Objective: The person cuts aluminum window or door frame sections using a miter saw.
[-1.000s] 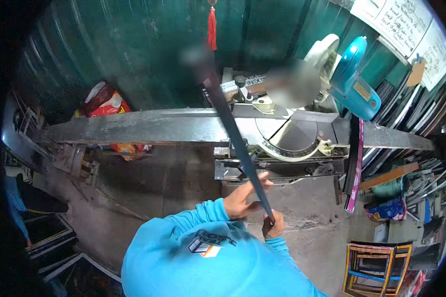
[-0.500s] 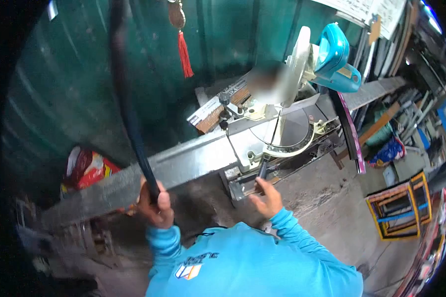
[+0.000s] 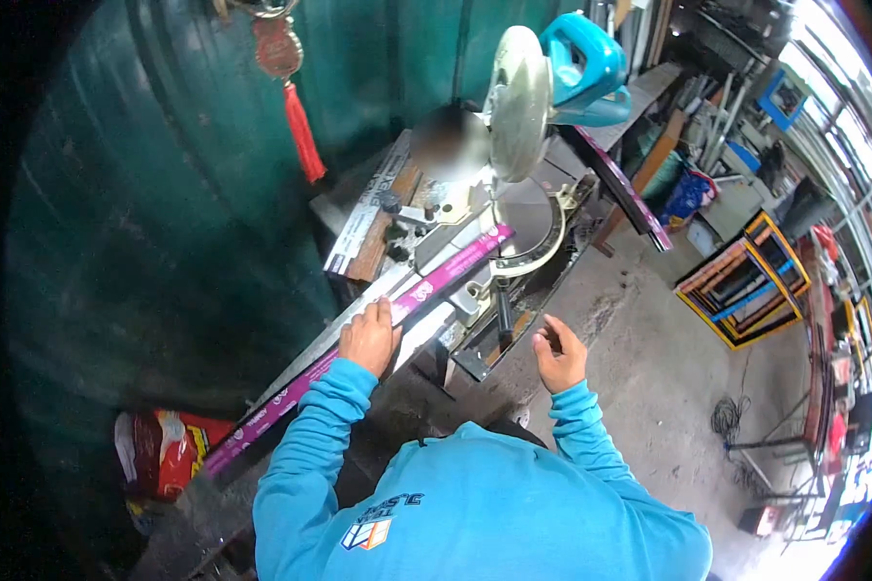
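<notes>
A long, dark profile bar (image 3: 436,283) with a purple printed face lies along the metal bench, its far end on the mitre saw's table. My left hand (image 3: 366,341) is wrapped over the bar at about mid-length. The mitre saw (image 3: 520,111) has its teal motor handle and round blade guard raised above that end. My right hand (image 3: 560,355) hangs in the air, its fingers loosely bent and apart, holding nothing. Closest to it is the saw table's black front handle (image 3: 503,312), which it does not touch.
Another purple-faced bar (image 3: 625,191) sticks out on the saw's right. A printed carton (image 3: 368,213) sits behind the bench. Yellow-edged frames (image 3: 743,281) stand on the floor at right. A red bag (image 3: 171,450) lies at lower left, and a red tassel (image 3: 304,136) hangs by the green wall.
The long bar held upright in my left hand now lies along the bench, reaching the saw table. My right hand has drawn away from the black handle. The view has swung right.
</notes>
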Action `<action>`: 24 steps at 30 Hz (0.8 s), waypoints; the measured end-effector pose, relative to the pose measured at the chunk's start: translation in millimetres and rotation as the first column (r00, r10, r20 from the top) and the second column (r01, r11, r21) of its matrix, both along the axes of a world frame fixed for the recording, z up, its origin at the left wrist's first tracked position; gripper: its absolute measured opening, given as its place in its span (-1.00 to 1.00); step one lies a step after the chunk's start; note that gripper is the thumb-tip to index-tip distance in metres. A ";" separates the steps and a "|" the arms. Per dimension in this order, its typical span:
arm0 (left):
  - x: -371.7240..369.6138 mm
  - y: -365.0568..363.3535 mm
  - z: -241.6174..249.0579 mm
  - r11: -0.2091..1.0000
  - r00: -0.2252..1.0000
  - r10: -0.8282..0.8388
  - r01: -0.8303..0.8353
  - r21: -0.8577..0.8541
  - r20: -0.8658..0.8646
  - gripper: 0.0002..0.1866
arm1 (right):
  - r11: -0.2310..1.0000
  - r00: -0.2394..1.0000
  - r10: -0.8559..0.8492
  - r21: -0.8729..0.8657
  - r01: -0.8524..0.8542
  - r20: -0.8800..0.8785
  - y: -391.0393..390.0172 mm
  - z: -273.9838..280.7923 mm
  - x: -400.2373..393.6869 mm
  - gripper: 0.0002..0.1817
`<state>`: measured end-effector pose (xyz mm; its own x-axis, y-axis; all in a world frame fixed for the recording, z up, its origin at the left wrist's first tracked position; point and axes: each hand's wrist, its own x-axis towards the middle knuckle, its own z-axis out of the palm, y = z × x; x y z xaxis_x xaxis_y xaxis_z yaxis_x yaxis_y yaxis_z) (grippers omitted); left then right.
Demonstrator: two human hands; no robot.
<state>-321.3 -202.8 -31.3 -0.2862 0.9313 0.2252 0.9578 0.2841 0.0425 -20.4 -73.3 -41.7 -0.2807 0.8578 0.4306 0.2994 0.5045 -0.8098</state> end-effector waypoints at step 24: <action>33.6 146.0 -10.6 0.920 0.881 0.360 -0.391 0.044 0.307 -0.57 | 0.608 0.999 -0.042 0.793 0.035 -0.011 202.4 397.2 -118.1 -0.70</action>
